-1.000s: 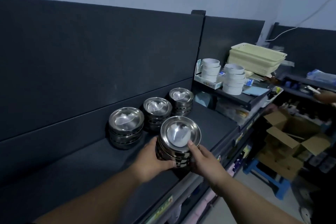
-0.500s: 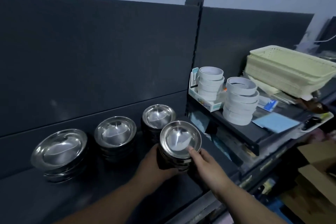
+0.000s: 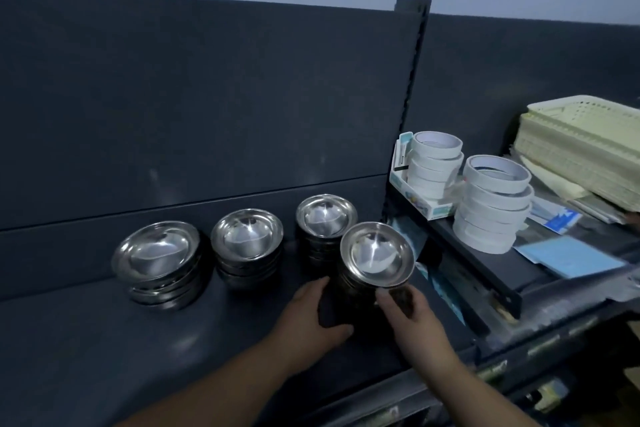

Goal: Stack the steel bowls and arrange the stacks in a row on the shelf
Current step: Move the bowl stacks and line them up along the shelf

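Head view, dark shelf [image 3: 104, 357].

Item 1: three stacks of steel bowls are ranged in a row along the back panel, listed as left stack [image 3: 157, 253], middle stack [image 3: 246, 239] and right stack [image 3: 325, 218]. All are set rims up and slightly apart from each other.

Item 2: a fourth stack [image 3: 376, 255] is held just in front of the right stack and out of the row. It is clasped from both sides, the left hand [image 3: 311, 315] curled round its left flank and the right hand [image 3: 412, 315] gripping its right flank, presumably so that the nested bowls are kept from sliding apart. Its base is hidden by the hands, so whether it is resting on the shelf cannot be told. Placement at the row's right end is judged to be the step in hand; little room is left before the upright post [image 3: 412, 80].

Item 3: on the adjoining higher shelf, tape rolls [image 3: 495, 201] and cream baskets [image 3: 581, 149] are stored.
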